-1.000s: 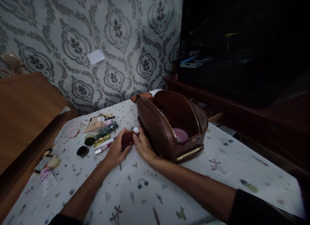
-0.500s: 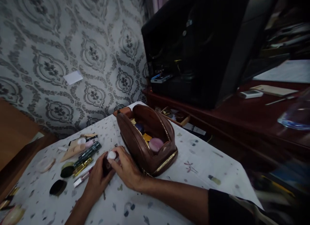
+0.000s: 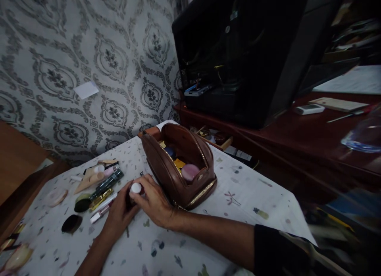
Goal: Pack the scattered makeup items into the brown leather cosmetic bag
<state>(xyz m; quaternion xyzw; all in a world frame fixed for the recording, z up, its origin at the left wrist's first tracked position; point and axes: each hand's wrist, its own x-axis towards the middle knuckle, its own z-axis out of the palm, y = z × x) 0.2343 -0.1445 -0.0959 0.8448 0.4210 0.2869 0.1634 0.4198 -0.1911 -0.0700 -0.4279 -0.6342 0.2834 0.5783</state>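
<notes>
My left hand [image 3: 119,213] and right hand [image 3: 154,204] close together around a small dark white-capped bottle [image 3: 136,188], held low at the table [image 3: 238,196] just beside an open brown toiletry bag [image 3: 165,171]. Scattered cosmetics [image 3: 101,186] lie to the left, with patterned wallpaper [image 3: 89,50] behind.

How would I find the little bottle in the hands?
Find the open brown bag on the patterned tablecloth. Beside it, the left hand and right hand hold a small dark bottle. Only it is held and shows a round white cap; the tubes lie loose.
</notes>
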